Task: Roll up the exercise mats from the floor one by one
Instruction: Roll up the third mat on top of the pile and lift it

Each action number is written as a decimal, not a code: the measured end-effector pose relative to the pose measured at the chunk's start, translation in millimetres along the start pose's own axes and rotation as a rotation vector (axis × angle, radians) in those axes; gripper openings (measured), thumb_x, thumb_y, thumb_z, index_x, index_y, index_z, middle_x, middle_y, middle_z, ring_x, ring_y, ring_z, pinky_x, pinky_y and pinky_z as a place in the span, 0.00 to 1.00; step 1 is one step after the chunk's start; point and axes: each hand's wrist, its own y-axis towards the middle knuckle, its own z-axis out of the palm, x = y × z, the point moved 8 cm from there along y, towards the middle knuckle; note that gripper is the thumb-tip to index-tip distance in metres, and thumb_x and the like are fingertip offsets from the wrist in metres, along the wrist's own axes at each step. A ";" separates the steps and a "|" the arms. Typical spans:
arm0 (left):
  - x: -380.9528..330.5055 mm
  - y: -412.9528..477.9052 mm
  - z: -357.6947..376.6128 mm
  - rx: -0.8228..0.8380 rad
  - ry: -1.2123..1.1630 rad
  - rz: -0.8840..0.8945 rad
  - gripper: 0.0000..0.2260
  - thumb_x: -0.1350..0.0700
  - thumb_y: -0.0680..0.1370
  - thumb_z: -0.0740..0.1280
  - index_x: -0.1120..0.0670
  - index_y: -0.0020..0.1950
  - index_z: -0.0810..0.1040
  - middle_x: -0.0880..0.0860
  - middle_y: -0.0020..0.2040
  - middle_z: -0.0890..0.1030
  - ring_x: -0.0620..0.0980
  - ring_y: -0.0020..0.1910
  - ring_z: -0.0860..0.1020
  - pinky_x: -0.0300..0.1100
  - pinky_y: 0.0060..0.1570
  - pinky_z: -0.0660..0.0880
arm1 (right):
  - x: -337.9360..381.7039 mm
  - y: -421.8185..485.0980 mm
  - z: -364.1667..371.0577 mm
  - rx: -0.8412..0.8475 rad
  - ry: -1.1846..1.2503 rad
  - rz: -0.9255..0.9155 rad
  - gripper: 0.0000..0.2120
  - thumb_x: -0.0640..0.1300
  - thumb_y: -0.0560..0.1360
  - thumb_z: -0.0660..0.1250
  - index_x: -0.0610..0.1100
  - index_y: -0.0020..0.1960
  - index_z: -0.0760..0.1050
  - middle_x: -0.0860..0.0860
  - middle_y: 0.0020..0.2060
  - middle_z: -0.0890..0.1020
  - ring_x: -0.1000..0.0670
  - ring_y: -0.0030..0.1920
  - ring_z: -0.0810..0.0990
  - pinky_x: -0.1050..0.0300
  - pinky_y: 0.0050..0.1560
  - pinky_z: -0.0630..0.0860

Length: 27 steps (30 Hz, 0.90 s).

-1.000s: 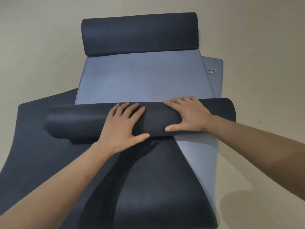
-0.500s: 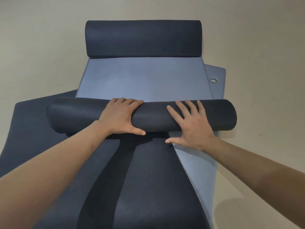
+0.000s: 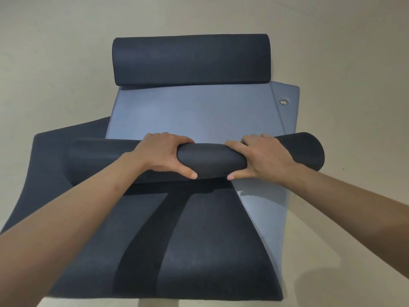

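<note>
Gripping the half-made roll (image 3: 212, 159) with both hands, the person is at work across the middle of the dark mat (image 3: 199, 240). The left hand (image 3: 162, 155) wraps over the top of the roll, fingers curled down its far side, thumb pressed along the near side. The right hand (image 3: 263, 157) mirrors it close by, fingers hooked over the far edge and thumb tucked low at the front. The roll lies crosswise, its right end jutting past the mats above the beige floor (image 3: 354, 107). The unrolled stretch runs back toward the camera, crossed by arm shadows. Underneath lies a blue-grey mat (image 3: 194, 114), flat, with a metal eyelet (image 3: 284, 101) near its far right corner. At the far end, a finished dark roll (image 3: 191, 59) sits across that blue-grey mat.
</note>
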 end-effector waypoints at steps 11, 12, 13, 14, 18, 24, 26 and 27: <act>-29.4 -52.0 47.6 0.303 -0.230 -0.005 0.39 0.22 0.59 0.70 0.34 0.67 0.74 0.35 0.57 0.80 0.42 0.56 0.79 0.45 0.60 0.75 | 28.3 -53.0 -5.3 0.322 0.284 -0.034 0.36 0.78 0.68 0.62 0.61 0.69 0.66 0.57 0.48 0.80 0.51 0.46 0.79 0.53 0.47 0.74; -28.2 -52.0 44.7 0.276 -0.223 -0.013 0.39 0.22 0.60 0.69 0.35 0.68 0.73 0.35 0.58 0.80 0.42 0.57 0.78 0.45 0.60 0.75 | 23.7 -47.9 -1.6 0.352 0.327 -0.011 0.35 0.77 0.68 0.64 0.61 0.69 0.67 0.58 0.49 0.80 0.51 0.47 0.79 0.54 0.47 0.73; -28.2 -52.5 39.7 0.212 -0.191 -0.009 0.39 0.22 0.62 0.67 0.35 0.70 0.73 0.36 0.60 0.79 0.43 0.58 0.78 0.45 0.59 0.74 | 18.0 -43.0 3.0 0.386 0.384 0.021 0.35 0.75 0.68 0.67 0.61 0.69 0.68 0.59 0.49 0.80 0.52 0.48 0.79 0.55 0.48 0.73; -29.6 -54.1 32.6 0.115 -0.137 0.007 0.38 0.22 0.64 0.65 0.36 0.72 0.71 0.36 0.63 0.79 0.43 0.60 0.78 0.44 0.59 0.74 | 11.8 -38.1 8.0 0.417 0.449 0.053 0.34 0.74 0.68 0.69 0.61 0.70 0.69 0.61 0.50 0.79 0.52 0.49 0.79 0.55 0.49 0.72; -53.0 -75.4 20.2 -0.321 0.021 0.168 0.36 0.30 0.70 0.65 0.44 0.76 0.70 0.43 0.70 0.77 0.48 0.66 0.76 0.47 0.61 0.72 | -6.8 -24.2 23.8 0.481 0.641 0.133 0.30 0.70 0.69 0.72 0.62 0.68 0.72 0.64 0.52 0.80 0.56 0.51 0.80 0.57 0.51 0.74; -64.8 -77.3 59.8 -0.378 0.260 0.061 0.49 0.24 0.70 0.60 0.50 0.83 0.58 0.56 0.82 0.60 0.62 0.81 0.58 0.63 0.77 0.56 | -34.9 -6.0 20.3 0.337 0.292 0.253 0.42 0.83 0.65 0.55 0.63 0.72 0.70 0.55 0.64 0.78 0.49 0.63 0.76 0.48 0.62 0.68; -56.7 -63.4 62.6 -0.328 0.322 0.021 0.54 0.20 0.67 0.57 0.50 0.84 0.53 0.56 0.83 0.57 0.63 0.81 0.56 0.66 0.77 0.54 | -39.6 -2.8 9.3 0.189 0.131 0.322 0.44 0.83 0.67 0.52 0.59 0.75 0.68 0.51 0.68 0.76 0.45 0.66 0.73 0.44 0.64 0.66; -52.2 -54.9 60.9 -0.313 0.332 0.006 0.55 0.19 0.66 0.57 0.50 0.84 0.52 0.56 0.83 0.58 0.62 0.81 0.57 0.66 0.77 0.54 | -37.7 -3.0 2.9 0.101 0.100 0.346 0.43 0.81 0.69 0.53 0.57 0.75 0.68 0.50 0.69 0.75 0.44 0.66 0.73 0.43 0.65 0.66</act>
